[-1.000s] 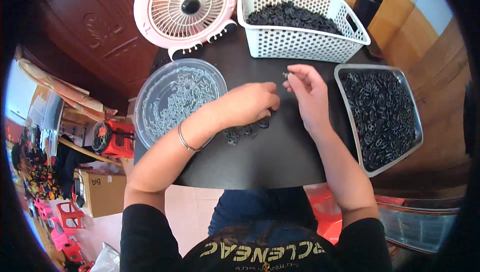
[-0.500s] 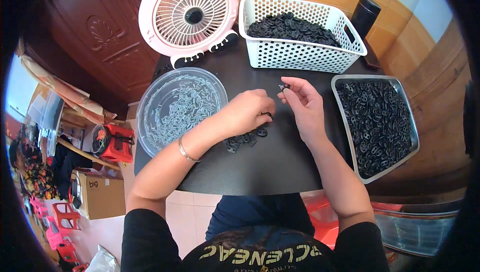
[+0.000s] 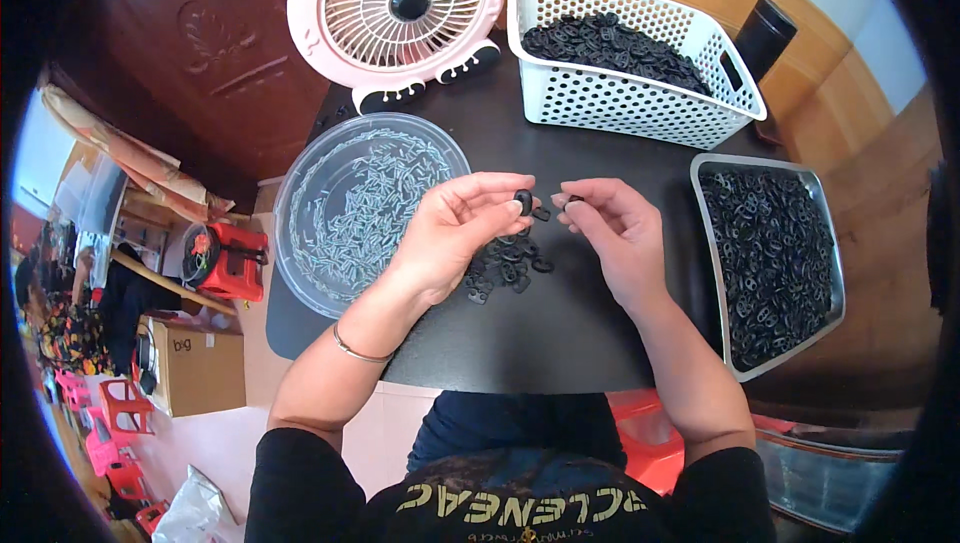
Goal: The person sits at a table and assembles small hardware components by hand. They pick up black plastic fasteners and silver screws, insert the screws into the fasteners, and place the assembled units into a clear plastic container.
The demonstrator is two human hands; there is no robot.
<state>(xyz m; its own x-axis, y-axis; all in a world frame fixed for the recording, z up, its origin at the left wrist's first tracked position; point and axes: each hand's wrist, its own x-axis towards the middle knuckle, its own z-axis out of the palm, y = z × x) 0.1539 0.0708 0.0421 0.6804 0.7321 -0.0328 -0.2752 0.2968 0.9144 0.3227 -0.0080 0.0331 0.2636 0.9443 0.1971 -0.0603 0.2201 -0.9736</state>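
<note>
The fingers of the left hand (image 3: 455,228) grasp a black oval piece (image 3: 523,202) between thumb and forefinger, and those of the right hand (image 3: 622,233) pinch a small dark piece (image 3: 573,203), partly hidden by the fingertips, the two hands facing each other, slightly apart, above the dark counter (image 3: 540,343). A loose pile of black pieces (image 3: 508,261) lies beside and below the left hand, near a round clear tub (image 3: 338,191) of small pale rods (image 3: 385,218). A white perforated basket (image 3: 630,103) beyond and a metal tray (image 3: 716,273) at right both contain black pieces.
</note>
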